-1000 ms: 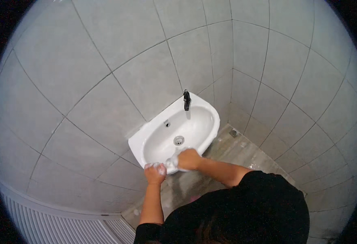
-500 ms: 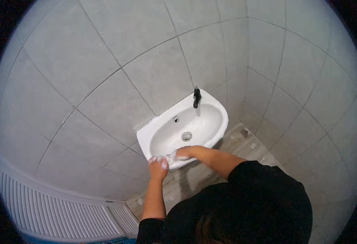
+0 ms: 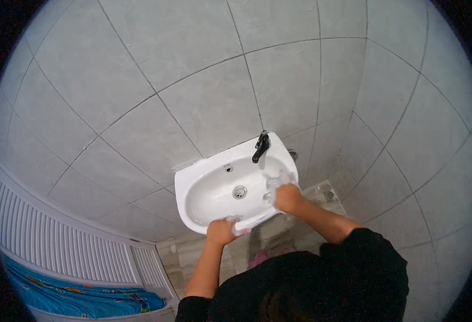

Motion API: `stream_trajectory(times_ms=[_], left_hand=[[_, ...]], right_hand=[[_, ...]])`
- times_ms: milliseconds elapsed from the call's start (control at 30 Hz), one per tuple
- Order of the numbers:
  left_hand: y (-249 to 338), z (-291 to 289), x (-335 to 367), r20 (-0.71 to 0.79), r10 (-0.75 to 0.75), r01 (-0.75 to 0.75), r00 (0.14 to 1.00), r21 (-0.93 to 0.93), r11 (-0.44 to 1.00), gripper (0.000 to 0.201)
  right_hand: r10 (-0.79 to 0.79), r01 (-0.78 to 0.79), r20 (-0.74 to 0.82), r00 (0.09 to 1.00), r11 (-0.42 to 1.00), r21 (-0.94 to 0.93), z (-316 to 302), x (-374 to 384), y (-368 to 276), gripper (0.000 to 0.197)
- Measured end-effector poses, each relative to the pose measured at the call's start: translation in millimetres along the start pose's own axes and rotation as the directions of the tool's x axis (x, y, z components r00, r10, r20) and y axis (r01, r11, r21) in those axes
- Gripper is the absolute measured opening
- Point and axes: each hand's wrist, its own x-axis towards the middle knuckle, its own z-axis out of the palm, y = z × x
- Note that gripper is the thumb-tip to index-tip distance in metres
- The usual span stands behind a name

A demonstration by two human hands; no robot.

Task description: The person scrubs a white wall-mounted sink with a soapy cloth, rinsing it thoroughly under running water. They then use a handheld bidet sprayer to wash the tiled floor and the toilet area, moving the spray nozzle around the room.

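A white washbasin [image 3: 181,199] is fixed to the tiled wall, with a black tap [image 3: 260,146] at its back right and a metal drain [image 3: 240,192] in its bowl. My left hand [image 3: 222,231] is closed round the front rim, left of the middle, with whitish suds on its fingers. Over the right side of the bowl and rim, my right hand [image 3: 288,197] lies with its fingers apart. White foam covers those fingers and partly hides them.
Grey tiled walls [image 3: 204,91] rise behind and to the right. A floor drain [image 3: 329,195] lies right of the basin. White slatted panels [image 3: 59,231] and a blue patterned cloth [image 3: 85,298] are at the lower left. Pink footwear [image 3: 258,260] shows below the basin.
My hands have come apart from being together at the front left rim. The right one moved to the basin's right side; the left stays at the front rim. The view has shifted slightly.
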Motion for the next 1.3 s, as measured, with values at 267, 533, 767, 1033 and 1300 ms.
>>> stream_trajectory(times_ms=[267, 533, 767, 1033, 1300], left_hand=[[0.2, 6.2, 6.3, 0.048, -0.108, 0.105, 0.993, 0.076, 0.992, 0.063], [7.5, -4.6, 8.2, 0.115, -0.16, 0.142, 0.98, 0.147, 0.979, 0.068], [6.4, -10.3, 16.3, 0.174, -0.192, 0.167, 0.966, 0.149, 0.975, 0.072], [6.2, -13.7, 4.3, 0.109, -0.214, 0.214, 0.971, 0.01, 0.977, 0.074], [-7.9, 5.6, -2.7, -0.013, -0.188, 0.187, 0.982, -0.03, 0.982, 0.072]], right_hand=[[0.406, -0.466, 0.233, 0.883, 0.706, 0.534, 41.8, 75.3, 86.3, 0.037], [0.005, -0.043, 0.227, 0.974, 0.986, 0.163, 22.2, 45.5, 73.5, 0.032], [-0.436, -0.082, 0.759, 0.483, 0.841, 0.535, 92.0, 42.3, 9.5, 0.044], [-0.484, 0.41, 0.777, 0.402, 0.854, 0.319, 120.2, 63.1, 42.2, 0.035], [-0.806, 0.246, 0.404, 0.432, 0.536, 0.808, 146.6, 76.3, -123.9, 0.022]])
